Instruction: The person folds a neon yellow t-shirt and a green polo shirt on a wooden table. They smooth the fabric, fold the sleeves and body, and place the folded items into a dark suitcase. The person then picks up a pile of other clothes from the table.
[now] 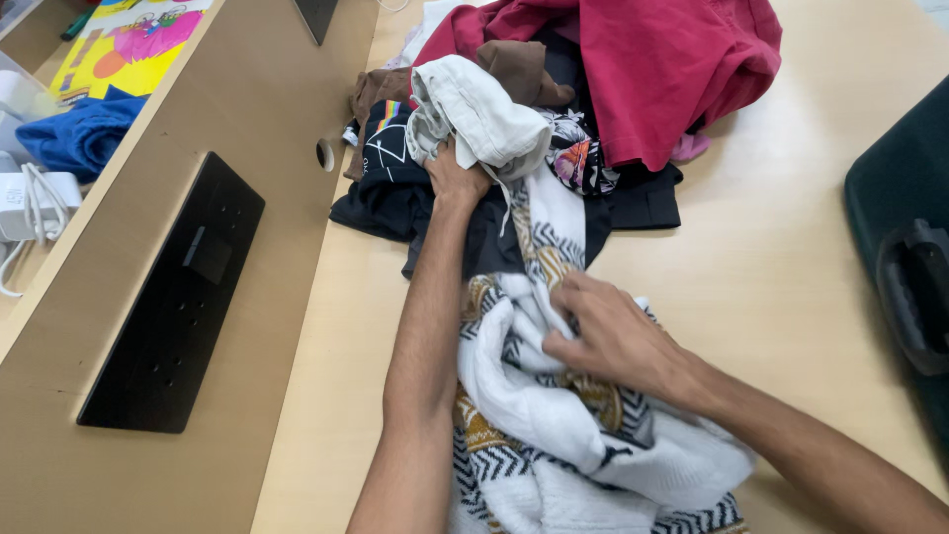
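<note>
Two bare hands work in a heap of clothes on a pale wooden table (781,287). At the far left lie a blue cloth (79,133), a white charger with its cable (35,203) and a bright yellow printed sheet (124,44). Just right of them, a black power strip panel (173,297) is set into a raised brown ledge. Next comes the left hand (457,183), reaching far into the pile and clenched on an off-white garment (479,114), which lies bunched on top of a black printed shirt (390,163) and below a brown garment (519,69). Nearer and to the right, the right hand (603,336) presses down on a white cloth with black zigzag and gold pattern (554,425), fingers curled into its folds and grasping it; this cloth runs from the near edge up towards the pile. Farther right, a large red garment (662,64) tops the heap. At the right edge sits a dark green case with a handle (909,257).
</note>
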